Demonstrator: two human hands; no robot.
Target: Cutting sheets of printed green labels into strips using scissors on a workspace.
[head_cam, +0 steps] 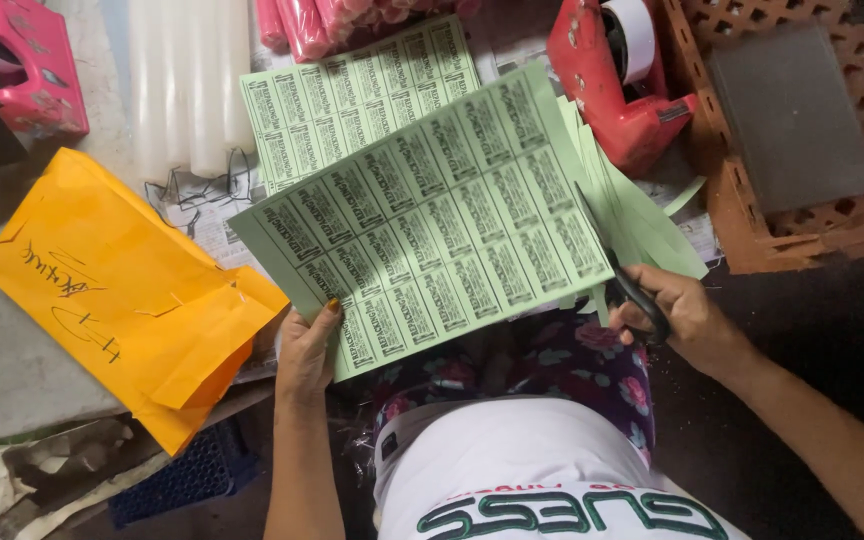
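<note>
Green label sheet (422,225) held up over the lap, tilted, printed side to the camera, gripped at its lower left corner by the left hand (307,350) with thumb on top and fingers hidden behind; grip clamped on the paper, likely to keep the sheet taut and flat for the blades. Right edge of the sheet fed to the black scissors (637,295), handles enclosed in the right hand (687,320); grip clamped on the scissors, blades mostly hidden behind the paper, so open or shut cannot tell. Loose green strips (642,215) fanned out just past the scissors, apparently pieces already cut off and left hanging off the right edge.

Second green label sheet (352,100) lying flat on the desk (12,360) behind the held one, partly covered by it, seemingly kept ready within reach. Orange envelope (127,290) flat at the left, near the left hand but not touched. White candles (190,85) side by side at the top, pink wrapped ones (317,20) beside them. Red tape dispenser (617,85) at upper right, near an orange plastic crate (797,130); pink tape dispenser (27,65) at upper left, well apart from both hands
</note>
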